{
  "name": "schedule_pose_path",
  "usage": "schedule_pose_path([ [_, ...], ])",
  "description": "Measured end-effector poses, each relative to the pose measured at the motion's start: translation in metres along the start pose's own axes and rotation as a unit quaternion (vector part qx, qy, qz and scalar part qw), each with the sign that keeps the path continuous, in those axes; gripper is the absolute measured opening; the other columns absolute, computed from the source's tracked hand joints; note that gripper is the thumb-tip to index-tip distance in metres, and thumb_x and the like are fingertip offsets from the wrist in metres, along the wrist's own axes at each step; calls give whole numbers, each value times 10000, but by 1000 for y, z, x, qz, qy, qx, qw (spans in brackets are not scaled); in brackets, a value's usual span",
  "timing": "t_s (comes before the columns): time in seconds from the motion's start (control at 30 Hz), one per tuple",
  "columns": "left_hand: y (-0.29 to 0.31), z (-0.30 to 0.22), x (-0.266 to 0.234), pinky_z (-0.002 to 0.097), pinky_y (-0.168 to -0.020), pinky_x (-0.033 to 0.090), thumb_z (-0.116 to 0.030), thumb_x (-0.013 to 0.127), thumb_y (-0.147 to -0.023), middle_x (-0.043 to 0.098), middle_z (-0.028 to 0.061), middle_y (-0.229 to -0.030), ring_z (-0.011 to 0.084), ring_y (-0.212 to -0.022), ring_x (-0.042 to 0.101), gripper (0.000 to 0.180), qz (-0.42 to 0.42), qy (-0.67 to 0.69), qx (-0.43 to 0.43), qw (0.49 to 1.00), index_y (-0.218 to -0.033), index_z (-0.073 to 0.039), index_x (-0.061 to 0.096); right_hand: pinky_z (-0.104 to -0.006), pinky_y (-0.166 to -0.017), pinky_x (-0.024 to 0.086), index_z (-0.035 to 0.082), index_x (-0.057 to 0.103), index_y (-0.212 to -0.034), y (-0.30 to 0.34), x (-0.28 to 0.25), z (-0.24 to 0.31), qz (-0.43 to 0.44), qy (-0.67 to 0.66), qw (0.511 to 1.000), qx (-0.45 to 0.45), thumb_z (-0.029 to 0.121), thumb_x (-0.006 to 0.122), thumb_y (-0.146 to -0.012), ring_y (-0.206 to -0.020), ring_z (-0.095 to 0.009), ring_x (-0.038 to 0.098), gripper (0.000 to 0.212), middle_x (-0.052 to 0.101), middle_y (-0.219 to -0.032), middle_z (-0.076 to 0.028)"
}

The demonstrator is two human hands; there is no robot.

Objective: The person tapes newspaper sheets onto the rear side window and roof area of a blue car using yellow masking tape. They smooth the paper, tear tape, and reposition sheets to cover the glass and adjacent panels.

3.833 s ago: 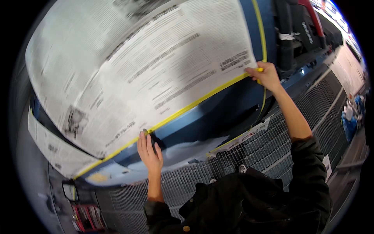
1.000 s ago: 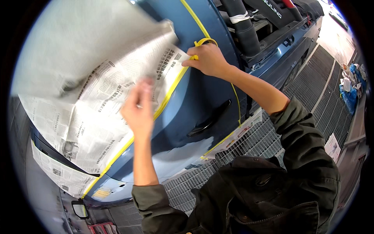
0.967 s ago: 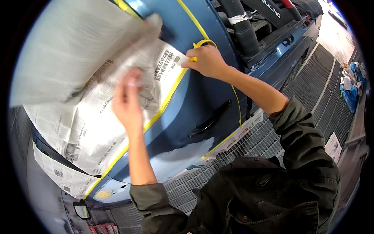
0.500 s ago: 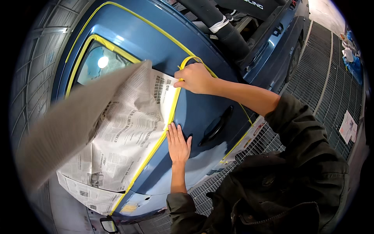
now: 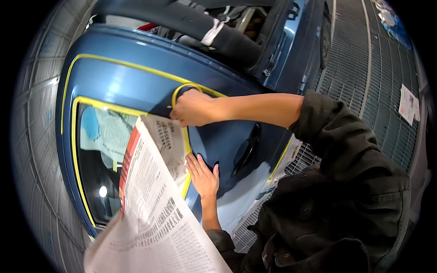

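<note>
A blue car door (image 5: 132, 82) carries lines of yellow masking tape, with a sheet of newspaper (image 5: 150, 204) along one line. My right hand (image 5: 196, 108) is closed around a roll of yellow masking tape (image 5: 175, 96), at the paper's upper corner; the fingers partly hide the roll. Below it, my left hand (image 5: 203, 178) lies flat with its fingers stretched, fingertips on the taped edge of the newspaper. The sheet's loose side lifts off the door and folds over towards me. Beyond it shows the door's window (image 5: 102, 150), framed in yellow tape.
A black door handle (image 5: 247, 149) sits right of my left hand. Behind the door's top edge are a black padded bar (image 5: 182, 25) and the car body. Metal grating (image 5: 348, 63) covers the floor at right, with a printed sheet (image 5: 409, 104) on it.
The newspaper's loose side has swung from the left down towards me, uncovering more of the window. My view has shifted. Both hands stay at the taped edge, the right still holding the roll.
</note>
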State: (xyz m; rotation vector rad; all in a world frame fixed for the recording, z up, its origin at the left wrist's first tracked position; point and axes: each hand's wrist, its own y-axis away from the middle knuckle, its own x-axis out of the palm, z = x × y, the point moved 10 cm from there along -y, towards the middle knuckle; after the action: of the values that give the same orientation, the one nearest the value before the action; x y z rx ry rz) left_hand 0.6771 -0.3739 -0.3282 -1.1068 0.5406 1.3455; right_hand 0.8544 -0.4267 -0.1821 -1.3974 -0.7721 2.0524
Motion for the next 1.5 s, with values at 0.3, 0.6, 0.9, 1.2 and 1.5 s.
schedule_pose_path([
  [0.3, -24, -10, 2, 550, -1165, 202, -422, 517, -959, 231, 324, -1521, 493, -1417, 209, 756, 15, -75, 25, 997, -1450, 89, 255, -417, -578, 531, 51, 696, -738, -10, 4, 10, -82, 53, 991, -90, 131, 655, -731, -718, -320, 683, 90, 669, -680, -136],
  [0.6, -53, 12, -76, 451, -1019, 433, -194, 559, -937, 573, 227, -1293, 372, -1222, 532, 427, 39, 151, 30, 987, -1280, 61, 541, -408, -589, 542, 50, 700, -709, -15, 10, 22, -97, 38, 986, -131, 115, 677, -680, -733, -308, 684, 75, 674, -692, -129],
  [0.9, -81, 197, -227, 305, -743, 539, -340, 462, -1006, 671, 153, -1075, 229, -892, 656, 432, -353, 711, -222, 566, -1167, 38, 593, -423, -547, 530, 28, 673, -682, -17, 4, 21, -83, 65, 986, -131, 82, 670, -671, -668, -335, 669, 55, 652, -648, -155],
  [1.2, -70, 4, -102, 467, -1040, 401, -261, 589, -929, 576, 170, -1316, 316, -1222, 537, 381, 4, -7, 155, 988, -1221, -16, 597, -430, -517, 525, 47, 680, -666, -18, 12, 15, -102, 79, 980, -148, 94, 675, -664, -655, -323, 677, 47, 659, -645, -138],
  [1.5, -69, 5, -62, 486, -1149, 243, -330, 524, -962, 506, 98, -1432, 259, -1355, 425, 459, -12, -157, 143, 977, -1341, -70, 542, -386, -563, 545, 55, 666, -748, -17, 14, 23, -76, 91, 980, -159, 111, 678, -671, -721, -287, 678, 96, 637, -646, -97],
])
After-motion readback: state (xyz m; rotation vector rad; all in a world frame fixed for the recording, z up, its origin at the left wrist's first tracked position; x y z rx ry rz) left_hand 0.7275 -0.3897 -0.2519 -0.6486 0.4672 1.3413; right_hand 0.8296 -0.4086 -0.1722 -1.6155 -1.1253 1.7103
